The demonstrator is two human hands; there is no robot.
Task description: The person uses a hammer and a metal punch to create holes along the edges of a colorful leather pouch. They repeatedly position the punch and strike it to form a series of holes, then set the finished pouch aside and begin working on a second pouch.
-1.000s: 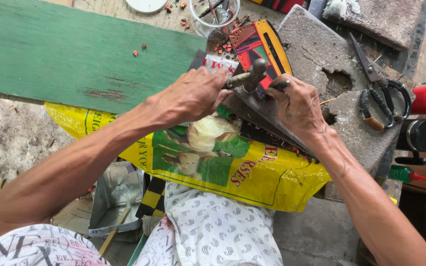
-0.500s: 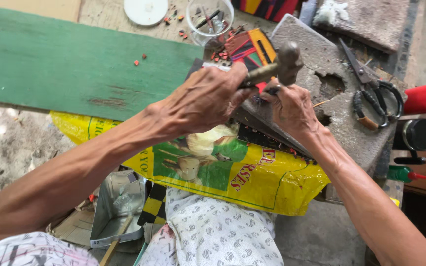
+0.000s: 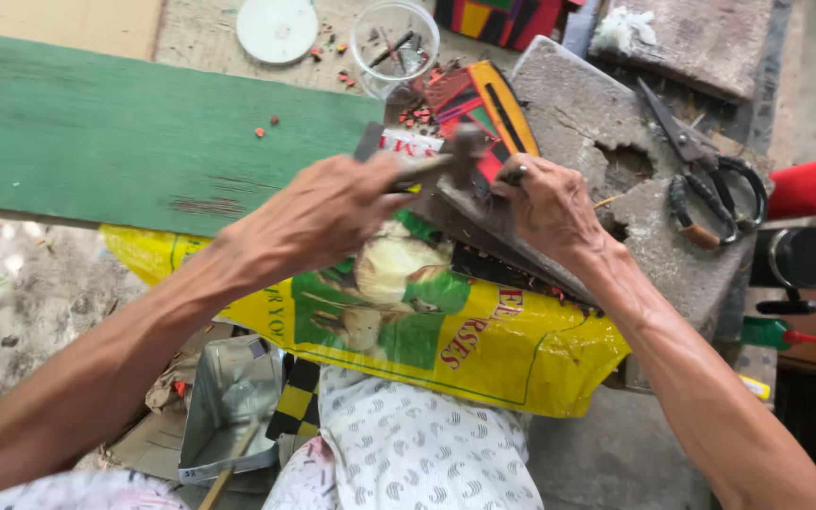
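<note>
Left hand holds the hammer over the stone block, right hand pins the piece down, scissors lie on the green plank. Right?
Not quite. The scissors lie on the stone block, to the right of the hands, not on the green plank; the head view shows it. The rest stands: the left hand holds the hammer and the right hand pins the piece down.

Both forearms reach up from the lower edge and converge toward twelve o'clock. The left hand [image 3: 318, 212] is curled into a closed fist, knuckles up, wrist tilted toward two o'clock. The right hand [image 3: 548, 203] lies palm down, its fingers [image 3: 514, 178] bent and pinched together at ten o'clock, close to the left fist.
</note>
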